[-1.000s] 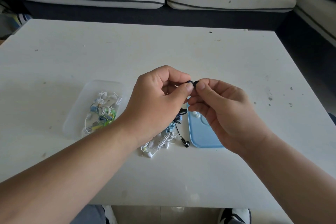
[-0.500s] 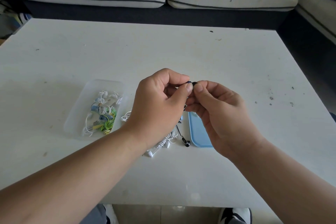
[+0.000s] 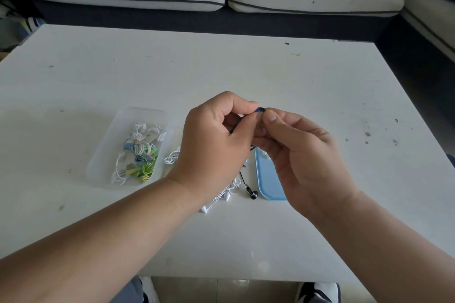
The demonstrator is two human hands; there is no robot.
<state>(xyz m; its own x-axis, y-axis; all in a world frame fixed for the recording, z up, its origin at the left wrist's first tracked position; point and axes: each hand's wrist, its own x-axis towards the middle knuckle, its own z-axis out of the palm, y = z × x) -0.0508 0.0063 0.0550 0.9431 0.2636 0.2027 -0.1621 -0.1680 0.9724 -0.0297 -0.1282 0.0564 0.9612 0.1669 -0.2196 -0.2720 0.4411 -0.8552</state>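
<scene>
Black earphone on a thin black cable (image 3: 260, 110) is pinched at one bud between thumb and forefinger of both the left hand (image 3: 216, 145) and the right hand (image 3: 302, 162). It is held above the white table (image 3: 246, 69), probably so the cable hangs free for winding. Its second bud (image 3: 253, 194) rests at 6 o'clock. A clear plastic box of coiled earphones (image 3: 128, 145) lies at 9 o'clock and a pale blue plastic lid (image 3: 268, 179) at 5 o'clock. The pinch is as it was a second ago, though the right hand now hides more of the lid.

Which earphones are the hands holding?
The black earphones: the left hand and right hand pinch them. White ones lie on the table, coloured ones in the clear tray.
</scene>
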